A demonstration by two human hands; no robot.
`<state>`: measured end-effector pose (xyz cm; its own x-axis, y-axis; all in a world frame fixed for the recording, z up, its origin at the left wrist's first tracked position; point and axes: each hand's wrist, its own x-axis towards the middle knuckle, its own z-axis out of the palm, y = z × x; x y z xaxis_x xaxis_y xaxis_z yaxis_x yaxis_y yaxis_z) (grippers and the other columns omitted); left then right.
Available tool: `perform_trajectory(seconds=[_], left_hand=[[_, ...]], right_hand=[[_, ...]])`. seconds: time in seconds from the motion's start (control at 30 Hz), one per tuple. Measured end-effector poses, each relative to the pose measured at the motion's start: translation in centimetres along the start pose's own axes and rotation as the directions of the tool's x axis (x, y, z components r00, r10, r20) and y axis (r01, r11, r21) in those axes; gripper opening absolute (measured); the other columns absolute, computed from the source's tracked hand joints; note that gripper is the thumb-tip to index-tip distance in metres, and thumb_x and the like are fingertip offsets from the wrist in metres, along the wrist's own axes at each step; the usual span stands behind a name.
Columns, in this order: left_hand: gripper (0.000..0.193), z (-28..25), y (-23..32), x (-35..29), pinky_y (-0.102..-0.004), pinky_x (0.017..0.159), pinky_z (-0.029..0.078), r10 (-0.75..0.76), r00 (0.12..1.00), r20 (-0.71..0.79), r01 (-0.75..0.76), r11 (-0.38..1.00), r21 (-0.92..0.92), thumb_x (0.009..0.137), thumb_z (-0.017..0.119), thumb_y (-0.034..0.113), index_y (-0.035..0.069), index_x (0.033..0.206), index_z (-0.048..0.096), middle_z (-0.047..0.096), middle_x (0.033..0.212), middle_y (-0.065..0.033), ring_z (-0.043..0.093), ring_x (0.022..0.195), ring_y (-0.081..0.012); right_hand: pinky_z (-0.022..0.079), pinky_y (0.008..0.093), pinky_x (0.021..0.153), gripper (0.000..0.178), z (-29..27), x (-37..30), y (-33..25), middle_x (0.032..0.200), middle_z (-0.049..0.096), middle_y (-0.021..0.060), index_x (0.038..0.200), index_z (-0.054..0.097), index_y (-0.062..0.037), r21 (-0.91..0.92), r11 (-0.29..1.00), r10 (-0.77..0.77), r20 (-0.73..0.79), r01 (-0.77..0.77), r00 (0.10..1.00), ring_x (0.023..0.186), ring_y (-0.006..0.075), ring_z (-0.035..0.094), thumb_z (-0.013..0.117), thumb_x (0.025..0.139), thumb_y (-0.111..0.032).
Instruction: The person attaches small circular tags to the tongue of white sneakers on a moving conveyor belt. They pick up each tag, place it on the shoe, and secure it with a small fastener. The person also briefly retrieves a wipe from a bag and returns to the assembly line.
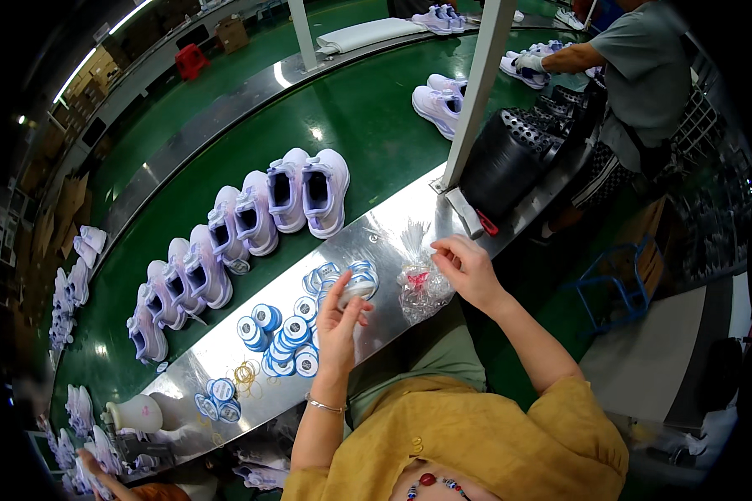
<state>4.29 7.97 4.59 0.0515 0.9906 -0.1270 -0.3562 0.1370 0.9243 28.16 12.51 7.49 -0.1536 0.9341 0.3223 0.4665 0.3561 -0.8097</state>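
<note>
My left hand [337,327] is closed on a round tag [358,290], which looks whitish and slightly blurred between thumb and fingers. Just beyond it lie more blue-and-white round tags [326,274] on the metal ledge [397,225]. To the left is a larger heap of the same tags [294,334]. My right hand [470,272] has thumb and fingertips pinched together above a clear, tangled plastic bundle [424,296] with a red piece in it. Whatever the right fingertips hold is too small to make out.
Pale lilac sneakers [326,194] stand in a row on the green conveyor belt [368,108]. Yellow elastic loops [246,377] and a smaller tag pile [219,401] lie left. A metal post [480,92], black shoe forms [518,146] and a co-worker [647,75] are at right.
</note>
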Motion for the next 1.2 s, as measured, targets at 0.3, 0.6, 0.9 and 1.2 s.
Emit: perform_trajectory(seconds=[0.3, 0.6, 0.9, 1.2], left_hand=[[0.054, 5.5, -0.9, 0.4, -0.0254, 0.079, 0.05, -0.08, 0.964, 0.252, 0.15, 0.951, -0.27, 0.093, 0.057, 0.008, 0.004, 0.143, 0.037, 0.055, 0.127, -0.0101, 0.059, 0.105, -0.0158], [0.032, 3.2, -3.3, 2.5, -0.027, 0.078, 0.05, 0.026, 0.991, 0.134, -0.075, 0.923, 0.378, 0.092, 0.058, 0.006, 0.0, 0.123, 0.055, 0.063, 0.112, -0.0112, 0.062, 0.095, -0.017], [0.027, 1.9, -2.1, 6.7, -0.0384, 0.088, 0.047, 0.408, 0.875, 0.26, -0.453, 0.502, 0.737, 0.085, 0.061, 0.003, -0.001, 0.111, 0.058, 0.061, 0.111, -0.0185, 0.059, 0.103, -0.0335], [0.061, -7.2, 5.2, 18.4, -0.0477, 0.1, 0.035, 0.366, 0.827, 0.426, -0.302, -0.349, 0.887, 0.066, 0.079, 0.021, 0.02, 0.124, 0.058, 0.05, 0.129, -0.0223, 0.044, 0.122, -0.038]], right_hand=[[0.043, 0.023, 0.06, 0.011, 1.0, 0.0, 2.8, 0.077, 0.058, 0.0006, 0.097, 0.064, 0.0005, 0.353, 0.882, 0.313, 0.056, -0.312, 0.948, 0.067, 0.0065, 0.052, 0.057, 0.091, -0.005], [0.05, 0.0443, 0.065, 0.02, -3.2, 7.3, 9.4, 0.083, 0.062, 0.0157, 0.087, 0.063, -0.0014, -0.638, 0.766, 0.161, 0.074, -0.077, 0.984, 0.077, 0.0339, 0.063, 0.055, 0.089, -0.019], [0.05, 0.0487, 0.074, 0.026, 3.7, 14.3, 10.3, 0.091, 0.065, 0.0229, 0.102, 0.057, 0.0021, -0.653, 0.746, 0.289, 0.139, -0.132, 0.947, 0.088, 0.038, 0.064, 0.057, 0.083, -0.016], [0.05, 0.0452, 0.078, 0.028, 5.9, 16.0, 10.7, 0.092, 0.067, 0.0204, 0.105, 0.056, 0.0027, -0.539, 0.796, 0.384, 0.096, -0.276, 0.918, 0.088, 0.0372, 0.065, 0.058, 0.079, -0.004]])
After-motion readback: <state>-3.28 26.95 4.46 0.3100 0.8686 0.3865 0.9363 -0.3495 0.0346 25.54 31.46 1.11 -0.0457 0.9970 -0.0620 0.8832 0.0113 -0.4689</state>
